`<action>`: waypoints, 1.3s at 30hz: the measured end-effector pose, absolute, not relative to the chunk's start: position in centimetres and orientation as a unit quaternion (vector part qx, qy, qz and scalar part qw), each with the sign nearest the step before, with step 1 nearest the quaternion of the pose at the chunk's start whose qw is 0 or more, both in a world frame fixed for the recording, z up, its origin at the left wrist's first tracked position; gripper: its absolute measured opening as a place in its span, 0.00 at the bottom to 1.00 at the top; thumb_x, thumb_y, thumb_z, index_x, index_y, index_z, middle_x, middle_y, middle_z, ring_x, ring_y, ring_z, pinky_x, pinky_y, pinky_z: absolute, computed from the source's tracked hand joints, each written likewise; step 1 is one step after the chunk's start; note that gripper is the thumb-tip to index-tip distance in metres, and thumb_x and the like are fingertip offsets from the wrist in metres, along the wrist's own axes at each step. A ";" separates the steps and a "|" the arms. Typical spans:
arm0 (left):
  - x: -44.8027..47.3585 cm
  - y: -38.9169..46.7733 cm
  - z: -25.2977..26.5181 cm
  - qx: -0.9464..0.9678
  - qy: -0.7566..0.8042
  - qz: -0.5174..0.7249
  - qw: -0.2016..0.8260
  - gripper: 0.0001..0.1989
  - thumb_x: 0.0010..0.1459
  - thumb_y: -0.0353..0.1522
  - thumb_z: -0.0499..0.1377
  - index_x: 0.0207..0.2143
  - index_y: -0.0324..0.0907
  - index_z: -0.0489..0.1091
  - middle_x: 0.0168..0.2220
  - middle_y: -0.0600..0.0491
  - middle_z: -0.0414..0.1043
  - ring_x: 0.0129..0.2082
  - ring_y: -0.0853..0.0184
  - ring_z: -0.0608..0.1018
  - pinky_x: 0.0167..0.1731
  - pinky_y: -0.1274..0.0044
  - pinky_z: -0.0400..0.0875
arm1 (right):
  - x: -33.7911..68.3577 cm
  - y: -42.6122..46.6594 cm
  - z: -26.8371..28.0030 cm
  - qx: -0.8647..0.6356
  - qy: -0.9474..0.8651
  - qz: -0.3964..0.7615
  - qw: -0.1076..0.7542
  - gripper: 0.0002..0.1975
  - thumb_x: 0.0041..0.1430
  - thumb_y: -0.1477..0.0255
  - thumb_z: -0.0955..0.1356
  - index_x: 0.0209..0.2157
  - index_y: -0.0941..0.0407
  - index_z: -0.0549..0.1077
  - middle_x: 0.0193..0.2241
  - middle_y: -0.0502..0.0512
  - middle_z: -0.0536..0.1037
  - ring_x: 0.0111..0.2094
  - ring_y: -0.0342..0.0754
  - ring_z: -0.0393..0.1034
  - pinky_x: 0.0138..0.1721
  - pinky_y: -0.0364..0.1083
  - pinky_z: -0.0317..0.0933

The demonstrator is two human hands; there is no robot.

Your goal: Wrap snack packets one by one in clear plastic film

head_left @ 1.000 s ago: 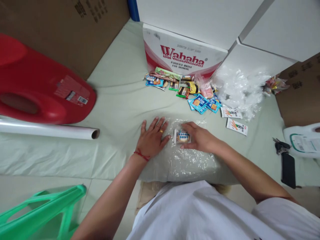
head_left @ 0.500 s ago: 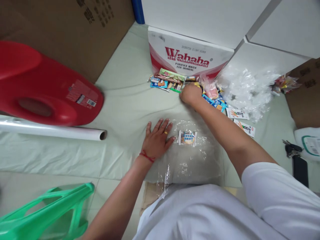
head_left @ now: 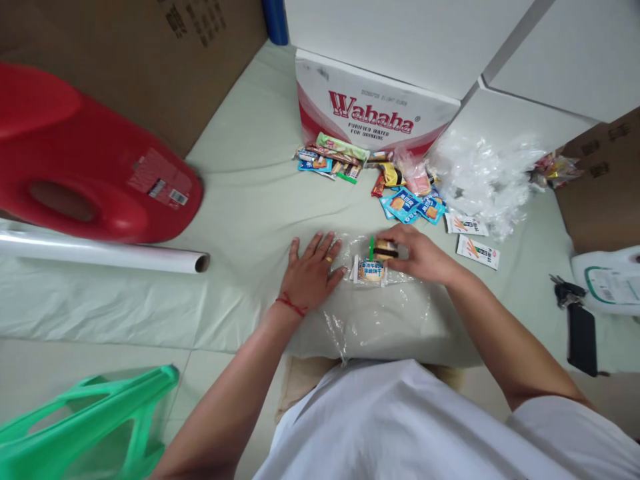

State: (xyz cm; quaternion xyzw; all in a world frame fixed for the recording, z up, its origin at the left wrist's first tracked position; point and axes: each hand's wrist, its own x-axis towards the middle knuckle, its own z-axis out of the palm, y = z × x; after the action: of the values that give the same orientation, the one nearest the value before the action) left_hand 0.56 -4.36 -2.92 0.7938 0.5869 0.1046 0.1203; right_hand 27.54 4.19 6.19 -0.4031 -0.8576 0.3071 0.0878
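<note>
My left hand (head_left: 313,270) lies flat with fingers spread, pressing on the left side of a sheet of clear plastic film (head_left: 385,320). Between thumb and fingers, my right hand (head_left: 417,253) grips a small wrapped snack (head_left: 384,249) with a green end and a dark band. Just below it, a packaged biscuit (head_left: 371,271) with blue lettering rests on the film. Farther back are blue snack packets (head_left: 404,202), a yellow-and-black packet (head_left: 393,174) and a green snack bar (head_left: 343,145).
A Wahaha carton (head_left: 375,110) stands behind the snacks, with crumpled clear plastic (head_left: 485,180) to its right. At left lie a red jug (head_left: 100,173) and a plastic film roll (head_left: 100,251). Two white packets (head_left: 478,252), keys (head_left: 567,291) and a black phone-like object (head_left: 583,340) lie right.
My right hand has come back from the snack pile to the film, bringing the small wrapped snack above the biscuit. My left hand stays flat on the film.
</note>
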 end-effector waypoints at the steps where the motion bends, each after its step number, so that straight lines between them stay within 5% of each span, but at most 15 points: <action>1: 0.6 -4.3 -2.9 0.794 0.587 0.102 0.121 0.32 0.74 0.47 0.45 0.75 0.47 0.56 0.77 0.46 0.52 0.77 0.49 0.56 0.73 0.41 0.40 | 27.4 3.3 6.3 -0.398 -0.859 0.309 0.089 0.24 0.61 0.66 0.72 0.59 0.53 0.75 0.50 0.61 0.79 0.52 0.59 0.71 0.58 0.57 0.64; 10: 0.7 -4.3 -2.7 0.792 0.592 0.090 0.119 0.32 0.74 0.48 0.45 0.75 0.48 0.56 0.77 0.47 0.52 0.77 0.49 0.56 0.73 0.41 0.42 | 25.6 0.6 3.2 -0.400 -0.875 0.268 0.049 0.29 0.63 0.66 0.73 0.64 0.53 0.72 0.56 0.65 0.75 0.56 0.63 0.65 0.60 0.61 0.61; 15: 0.6 -4.3 -2.7 0.793 0.592 0.084 0.116 0.32 0.74 0.48 0.45 0.75 0.48 0.57 0.77 0.46 0.52 0.77 0.49 0.56 0.73 0.41 0.41 | 27.5 -1.7 4.4 -0.407 -0.860 0.261 0.162 0.30 0.68 0.57 0.71 0.67 0.49 0.68 0.62 0.65 0.71 0.63 0.63 0.64 0.64 0.64 0.61; 20: 0.4 -4.2 -2.7 0.792 0.589 0.091 0.130 0.32 0.75 0.46 0.44 0.75 0.45 0.58 0.77 0.44 0.54 0.77 0.48 0.58 0.72 0.41 0.42 | 32.5 -7.1 4.7 -0.481 -0.808 0.206 0.272 0.22 0.73 0.67 0.63 0.65 0.43 0.66 0.58 0.61 0.73 0.61 0.59 0.69 0.61 0.62 0.67; 29: -0.2 -4.0 -2.8 0.772 0.598 0.138 0.167 0.31 0.74 0.42 0.43 0.75 0.45 0.57 0.77 0.43 0.55 0.76 0.51 0.60 0.73 0.45 0.43 | 34.0 -15.9 -1.2 -0.526 -0.797 0.069 0.288 0.42 0.65 0.62 0.75 0.73 0.50 0.55 0.60 0.68 0.69 0.62 0.66 0.66 0.58 0.69 0.69; 35: -1.0 -4.3 -3.2 0.761 0.589 0.217 0.164 0.31 0.74 0.44 0.48 0.73 0.40 0.59 0.77 0.36 0.50 0.77 0.49 0.58 0.72 0.49 0.54 | 29.3 -14.2 -1.2 -0.485 -0.811 0.012 0.328 0.28 0.68 0.73 0.71 0.66 0.48 0.64 0.57 0.63 0.71 0.60 0.60 0.67 0.64 0.69 0.65; 39: -1.4 -5.9 -2.7 0.749 0.574 0.307 0.121 0.30 0.72 0.42 0.54 0.72 0.42 0.60 0.76 0.37 0.53 0.76 0.52 0.60 0.71 0.56 0.61 | 28.6 -12.1 0.0 -0.424 -0.828 0.051 0.363 0.18 0.66 0.76 0.71 0.56 0.50 0.73 0.52 0.60 0.75 0.56 0.57 0.70 0.59 0.63 0.69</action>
State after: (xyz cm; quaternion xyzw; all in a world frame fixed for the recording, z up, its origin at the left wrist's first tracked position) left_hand -1.43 -5.93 -2.73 0.7493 0.5740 0.3073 0.1208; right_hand 28.63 -12.11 0.00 -0.4241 -0.8280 0.0512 0.3633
